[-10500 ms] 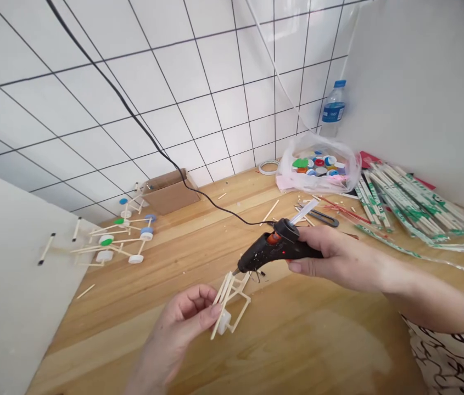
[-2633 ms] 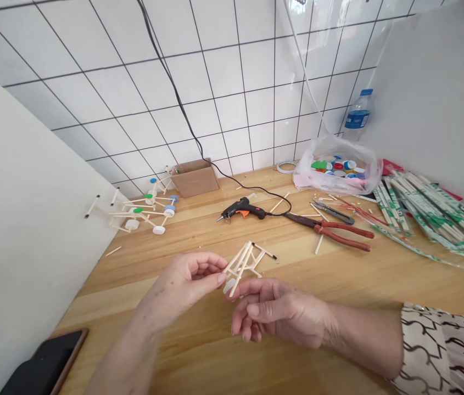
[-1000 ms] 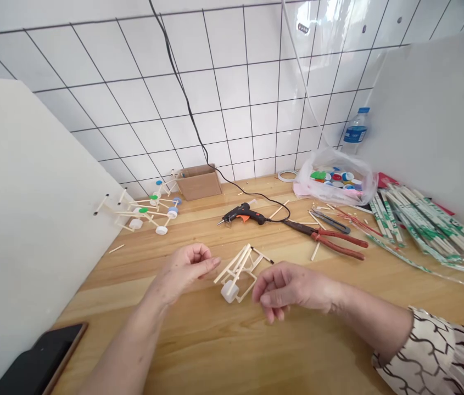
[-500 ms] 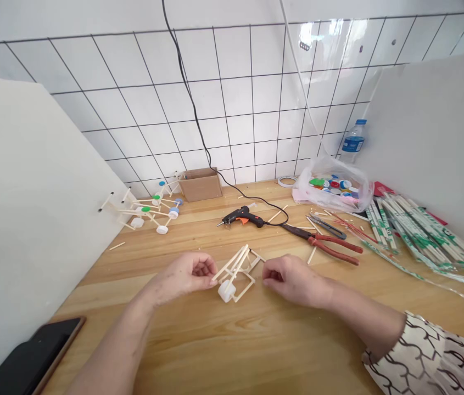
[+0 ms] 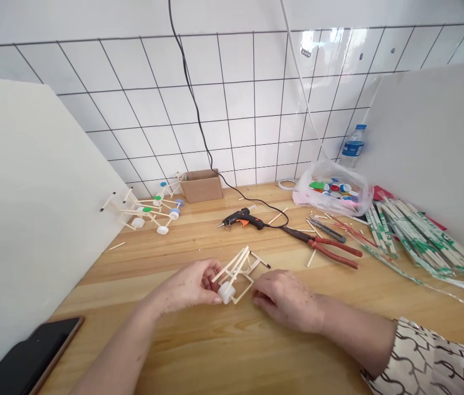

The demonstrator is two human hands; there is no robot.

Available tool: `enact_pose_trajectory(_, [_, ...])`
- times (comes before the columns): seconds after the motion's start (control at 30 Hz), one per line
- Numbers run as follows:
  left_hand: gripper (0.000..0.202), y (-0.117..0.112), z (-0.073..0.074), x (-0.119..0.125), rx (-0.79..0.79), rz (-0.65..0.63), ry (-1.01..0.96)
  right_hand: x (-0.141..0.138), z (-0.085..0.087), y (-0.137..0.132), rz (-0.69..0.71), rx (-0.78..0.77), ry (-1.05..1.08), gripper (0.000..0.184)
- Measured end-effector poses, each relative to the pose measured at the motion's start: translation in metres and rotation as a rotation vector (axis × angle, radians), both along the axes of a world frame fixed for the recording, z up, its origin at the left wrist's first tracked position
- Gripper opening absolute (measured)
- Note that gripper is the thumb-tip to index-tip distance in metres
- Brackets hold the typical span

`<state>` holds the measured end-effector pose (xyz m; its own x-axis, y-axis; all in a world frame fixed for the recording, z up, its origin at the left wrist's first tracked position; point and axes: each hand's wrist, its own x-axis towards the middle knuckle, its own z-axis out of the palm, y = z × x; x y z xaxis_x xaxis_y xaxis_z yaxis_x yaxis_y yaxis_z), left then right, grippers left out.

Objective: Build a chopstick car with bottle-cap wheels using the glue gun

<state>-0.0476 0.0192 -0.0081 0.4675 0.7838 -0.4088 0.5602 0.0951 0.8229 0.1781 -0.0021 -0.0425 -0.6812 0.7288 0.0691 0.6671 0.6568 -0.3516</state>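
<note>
A small model of pale wooden sticks point(image 5: 238, 269) stands on the table in front of me, with a white bottle cap point(image 5: 226, 292) at its near left end and a black tip on a stick at its right. My left hand point(image 5: 196, 282) is at its left side, thumb against the cap and fingers curled by the slanting sticks; part of the grip is hidden. Close to the right corner of the stick frame rests my right hand point(image 5: 285, 299), its fingers curled together. Whether they touch the frame or hold anything is hidden.
Behind the model lie a glue gun point(image 5: 242, 218), red-handled pliers point(image 5: 330, 247) and a utility knife point(image 5: 327, 229). A bag of bottle caps point(image 5: 333, 189) and packaged sticks point(image 5: 421, 233) are at right. Finished stick models point(image 5: 149, 211), a cardboard box point(image 5: 201, 186) and a phone point(image 5: 29, 356) are left.
My right hand has moved down and left from the black-tipped stick to the frame's right corner. My left thumb has shifted from the stick's end to the cap. The model stays in place.
</note>
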Motion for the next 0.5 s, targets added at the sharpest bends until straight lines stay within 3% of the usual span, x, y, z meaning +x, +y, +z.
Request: enact_pose_trajectory(0.5, [0.031,-0.0011,-0.0061,0.0079,0.036,0.013,0.015,0.0009,-0.0021,0.0,0.027,0.031,0.005,0.015])
